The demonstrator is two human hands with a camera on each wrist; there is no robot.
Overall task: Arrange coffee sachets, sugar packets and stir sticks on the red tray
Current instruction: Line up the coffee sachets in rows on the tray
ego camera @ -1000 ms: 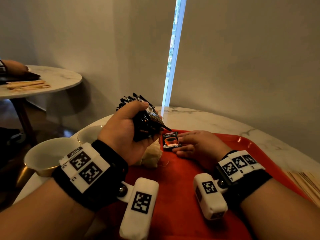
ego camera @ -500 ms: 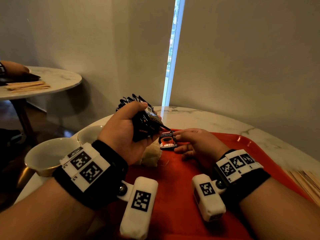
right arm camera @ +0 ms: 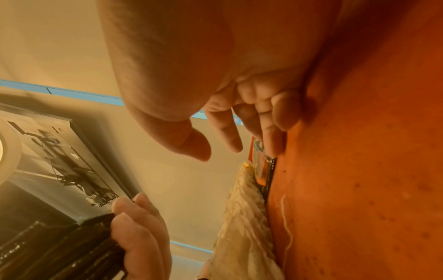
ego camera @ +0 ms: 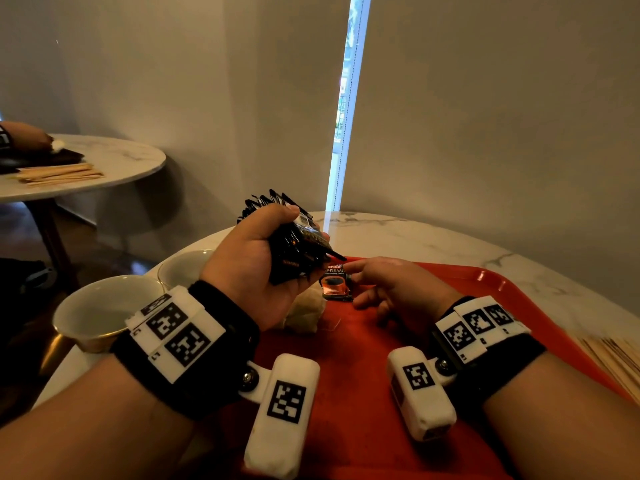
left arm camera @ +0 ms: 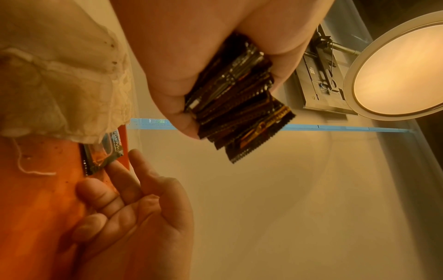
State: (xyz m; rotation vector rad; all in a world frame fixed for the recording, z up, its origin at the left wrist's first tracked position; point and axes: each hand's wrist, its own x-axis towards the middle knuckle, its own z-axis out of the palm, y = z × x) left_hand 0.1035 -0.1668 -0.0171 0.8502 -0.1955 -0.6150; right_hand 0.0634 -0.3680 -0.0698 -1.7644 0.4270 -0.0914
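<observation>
My left hand (ego camera: 306, 226) grips a thick stack of black coffee sachets (ego camera: 294, 251) above the far left corner of the red tray (ego camera: 485, 299); the left wrist view shows the stack (left arm camera: 239, 109) fanned out between thumb and fingers. One black and orange coffee sachet (ego camera: 335, 284) lies flat on the tray below it. My right hand (ego camera: 356, 284) rests on the tray beside that sachet, its fingers (left arm camera: 120, 176) straight and one fingertip touching the sachet's edge (left arm camera: 102, 155). Wooden stir sticks (ego camera: 616, 358) lie on the table right of the tray.
A cream gauze bundle (ego camera: 304, 315) with a loose thread sits on the tray's left edge against the sachet. Two empty cups (ego camera: 100, 317) stand on the marble table left of the tray. The wall is close behind. A second table (ego camera: 114, 161) stands far left.
My right hand has pushed the single sachet a little to the left, up against the cream bundle, and its fingers have come off the sachet's top. The left hand has stayed put.
</observation>
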